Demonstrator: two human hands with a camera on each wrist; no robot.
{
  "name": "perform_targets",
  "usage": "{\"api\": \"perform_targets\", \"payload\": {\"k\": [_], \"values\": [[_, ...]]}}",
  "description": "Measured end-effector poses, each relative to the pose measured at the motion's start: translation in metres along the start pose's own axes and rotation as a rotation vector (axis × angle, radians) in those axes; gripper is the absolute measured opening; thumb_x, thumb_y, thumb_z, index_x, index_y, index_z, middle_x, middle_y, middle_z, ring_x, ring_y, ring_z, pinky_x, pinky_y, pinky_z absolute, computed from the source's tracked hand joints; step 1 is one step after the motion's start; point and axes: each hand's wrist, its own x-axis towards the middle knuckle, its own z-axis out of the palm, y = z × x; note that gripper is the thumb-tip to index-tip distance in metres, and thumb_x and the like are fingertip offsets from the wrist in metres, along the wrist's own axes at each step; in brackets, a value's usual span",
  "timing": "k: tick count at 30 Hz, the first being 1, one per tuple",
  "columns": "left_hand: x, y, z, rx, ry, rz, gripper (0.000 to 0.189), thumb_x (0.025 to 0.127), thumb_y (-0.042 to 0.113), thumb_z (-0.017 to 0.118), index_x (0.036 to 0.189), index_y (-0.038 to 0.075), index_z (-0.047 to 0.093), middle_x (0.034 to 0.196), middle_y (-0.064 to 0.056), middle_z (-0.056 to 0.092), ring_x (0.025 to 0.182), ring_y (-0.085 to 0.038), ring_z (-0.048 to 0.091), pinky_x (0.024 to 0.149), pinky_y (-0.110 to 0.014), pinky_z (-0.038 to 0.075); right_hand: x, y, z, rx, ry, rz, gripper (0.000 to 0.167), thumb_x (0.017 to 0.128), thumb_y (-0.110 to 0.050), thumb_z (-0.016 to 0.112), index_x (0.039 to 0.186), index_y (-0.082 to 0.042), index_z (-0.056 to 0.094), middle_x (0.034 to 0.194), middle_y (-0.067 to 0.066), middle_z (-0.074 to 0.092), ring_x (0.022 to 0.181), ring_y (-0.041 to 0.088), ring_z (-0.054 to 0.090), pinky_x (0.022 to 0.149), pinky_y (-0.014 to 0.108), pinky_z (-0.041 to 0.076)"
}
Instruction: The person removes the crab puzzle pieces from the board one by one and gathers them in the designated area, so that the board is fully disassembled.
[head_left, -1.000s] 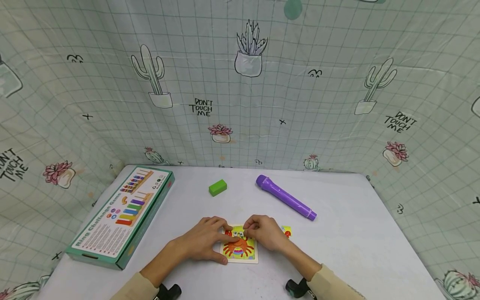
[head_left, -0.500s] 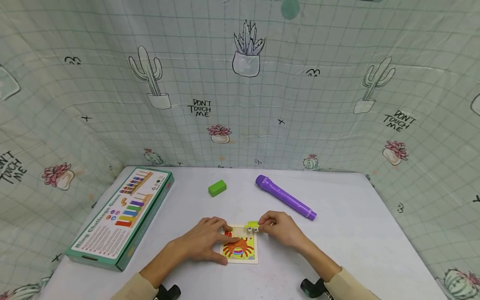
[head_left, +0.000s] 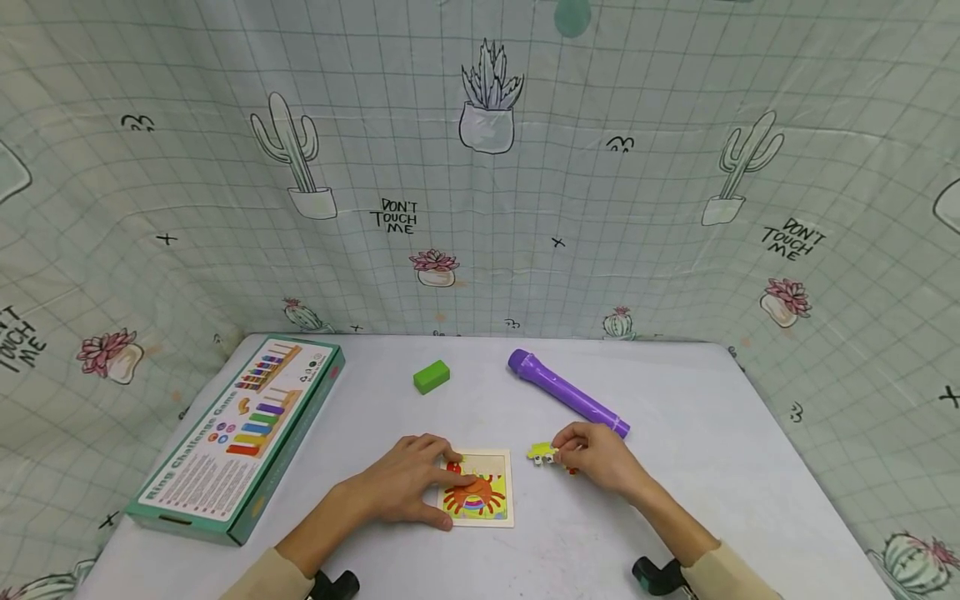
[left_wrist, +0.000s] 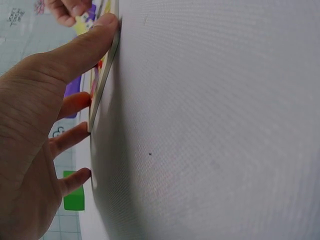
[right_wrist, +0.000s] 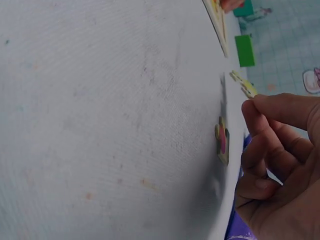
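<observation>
A square jigsaw board (head_left: 487, 461) with an orange crab picture lies on the white table; its upper part shows a bare recess. My left hand (head_left: 416, 479) rests on its left side, index finger on the crab and thumb at the lower left corner. In the left wrist view, the thumb and fingertips meet the board's edge (left_wrist: 102, 87). To the right of the board, my right hand (head_left: 600, 458) pinches a yellow puzzle piece (right_wrist: 243, 85) with printed eyes between thumb and index finger. Under that hand, a second puzzle piece (right_wrist: 223, 142) lies on the table, mostly hidden in the head view.
A purple toy microphone (head_left: 570, 394) lies just behind my right hand. Farther back is a green block (head_left: 431, 377). A flat "Ring Challenge Game" box (head_left: 236, 433) lies along the left side. Behind the table hangs a cactus-print cloth (head_left: 487, 208).
My right hand has lifted the yellow puzzle piece with the eyes out of the board's top and carried it right, over the loose piece. My left hand has stayed on the board.
</observation>
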Motion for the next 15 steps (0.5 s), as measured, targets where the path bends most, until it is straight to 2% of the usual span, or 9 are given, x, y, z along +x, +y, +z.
{"api": "perform_targets", "payload": {"k": [8,15], "values": [[-0.0001,-0.0009,0.0010,-0.003,0.003,0.003,0.065,0.082,0.069,0.067,0.142,0.047,0.054,0.131,0.006,0.052,0.126,-0.019,0.043,0.105,-0.051,0.037,0.0001,0.0072,0.0059,-0.125,0.054,-0.029,0.007,0.086,-0.006,0.074,0.090,-0.011,0.071,0.075,-0.003,0.065,0.063,0.012,0.059,0.054,0.026,0.047],[-0.0006,-0.0006,0.0004,-0.006,0.008,0.005,0.064,0.082,0.068,0.068,0.141,0.046,0.055,0.131,0.006,0.052,0.125,-0.018,0.043,0.104,-0.051,0.037,-0.0011,0.0050,0.0081,-0.214,0.080,-0.056,0.011,0.084,-0.006,0.076,0.087,-0.015,0.071,0.074,-0.007,0.062,0.065,0.010,0.054,0.058,0.024,0.045]]}}
